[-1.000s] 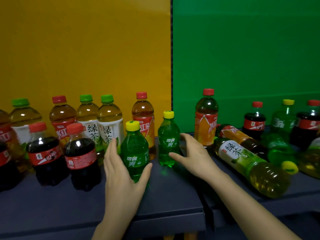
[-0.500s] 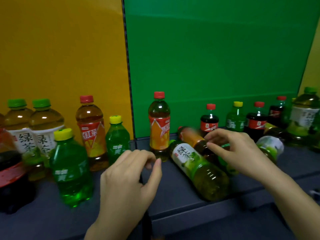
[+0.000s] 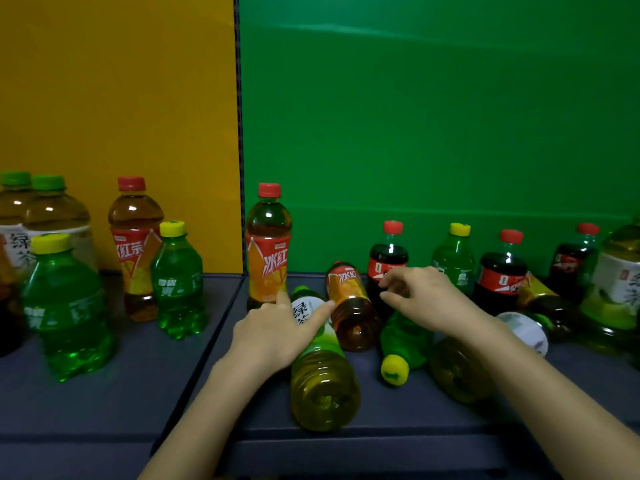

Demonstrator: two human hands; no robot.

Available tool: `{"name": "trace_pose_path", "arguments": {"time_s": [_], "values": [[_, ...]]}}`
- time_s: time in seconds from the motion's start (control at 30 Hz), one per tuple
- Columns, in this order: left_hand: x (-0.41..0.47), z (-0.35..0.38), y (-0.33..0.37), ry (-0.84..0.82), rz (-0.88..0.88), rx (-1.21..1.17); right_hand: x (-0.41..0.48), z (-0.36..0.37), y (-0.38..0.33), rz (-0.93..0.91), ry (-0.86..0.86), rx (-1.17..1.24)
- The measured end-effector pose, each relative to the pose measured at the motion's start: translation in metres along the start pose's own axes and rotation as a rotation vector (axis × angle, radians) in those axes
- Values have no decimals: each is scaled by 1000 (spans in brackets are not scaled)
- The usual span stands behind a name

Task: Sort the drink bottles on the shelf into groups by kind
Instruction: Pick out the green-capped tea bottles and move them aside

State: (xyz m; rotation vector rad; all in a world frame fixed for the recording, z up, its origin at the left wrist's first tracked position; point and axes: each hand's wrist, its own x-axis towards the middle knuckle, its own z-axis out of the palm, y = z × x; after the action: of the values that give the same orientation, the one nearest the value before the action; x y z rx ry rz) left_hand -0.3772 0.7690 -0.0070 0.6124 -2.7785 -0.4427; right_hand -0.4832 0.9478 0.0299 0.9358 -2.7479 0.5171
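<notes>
On the dark shelf [image 3: 138, 393] a green-tea bottle [image 3: 323, 379] lies on its side, base toward me. My left hand [image 3: 277, 330] rests on its label end, fingers spread around it. Beside it lies an iced red-tea bottle [image 3: 351, 310], and a small green soda bottle [image 3: 401, 344] lies with its yellow cap toward me. My right hand [image 3: 422, 296] hovers over that soda bottle, fingers curled and apart, holding nothing. A red-tea bottle [image 3: 268, 247] stands upright behind. At left stand two green sodas [image 3: 65, 306] [image 3: 178, 282], a red tea [image 3: 136, 247] and green teas [image 3: 52, 220].
At the back right stand cola bottles [image 3: 388, 258] [image 3: 504, 268], a green soda [image 3: 455, 258] and a large green-tea bottle [image 3: 620, 282]. More bottles lie on their sides under my right forearm [image 3: 457, 368]. Yellow and green panels back the shelf, which has a seam in the middle.
The view has shifted right. My left hand left the upright green soda and now lies on the fallen green-tea bottle. My right hand moved over the lying bottles.
</notes>
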Motion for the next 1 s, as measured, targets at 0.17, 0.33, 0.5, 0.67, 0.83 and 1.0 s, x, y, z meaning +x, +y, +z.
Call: {"name": "trace_pose_path", "arguments": {"time_s": [0.17, 0.33, 0.5, 0.67, 0.83, 1.0], "values": [[11, -7, 6, -266, -146, -322, 25, 9, -17, 34, -77, -102], [13, -4, 7, -339, -193, -417, 40, 24, -37, 117, -203, -192], [10, 2, 3, -323, -181, -508, 54, 40, -44, 237, -315, -199], [4, 3, -7, -272, -165, -591, 50, 36, -50, 213, -339, -120], [-8, 3, -14, -183, -142, -777, 41, 32, -52, 195, -283, -31], [-18, 3, -19, -5, -36, -900, 32, 34, -48, 208, -161, 87]]}}
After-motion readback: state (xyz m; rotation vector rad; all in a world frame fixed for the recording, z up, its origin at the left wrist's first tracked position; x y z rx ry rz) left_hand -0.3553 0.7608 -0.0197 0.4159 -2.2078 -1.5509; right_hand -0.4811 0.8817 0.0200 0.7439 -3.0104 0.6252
